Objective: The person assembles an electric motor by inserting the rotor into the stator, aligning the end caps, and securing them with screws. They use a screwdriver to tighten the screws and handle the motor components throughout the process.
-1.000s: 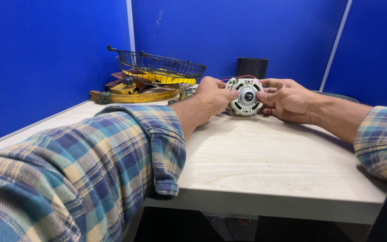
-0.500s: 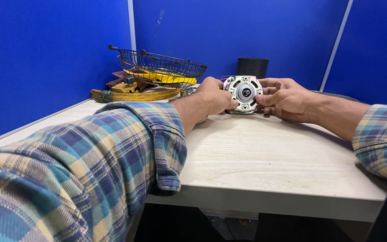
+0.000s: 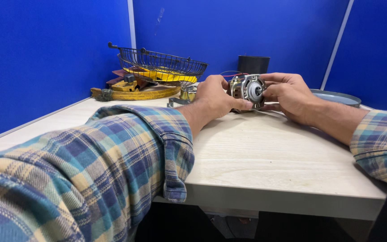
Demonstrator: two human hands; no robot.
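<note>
- Head camera view: the person's two hands met at the far middle of a pale wooden table [image 3: 265, 157], both clamped on one small electric motor [image 3: 247, 88].
- The left hand [image 3: 213, 96] gripped the motor's left side, fingers curled around its body and the thumb lying under it.
- The right hand [image 3: 287, 92] held the right side, fingertips pressed against the rim of the silvery end plate.
- The motor was held just above the tabletop, its round metal face and central hub turned toward the camera; thin red wires [image 3: 234, 74] arched up behind it.
- Both forearms wore plaid sleeves [image 3: 126, 157] in blue, yellow and grey, the left one filling the near foreground.
- A black wire basket [image 3: 162, 62] stood at the back left, tilted over yellow and brown wooden pieces [image 3: 135, 89].
- A small brassy metal part [image 3: 187, 93] lay just beside the left hand, between it and the basket.
- A black cylinder [image 3: 253, 64] stood behind the motor against the blue partition [image 3: 45, 58].
- A grey round dish [image 3: 337, 96] lay at the table's far right, behind the right wrist.
</note>
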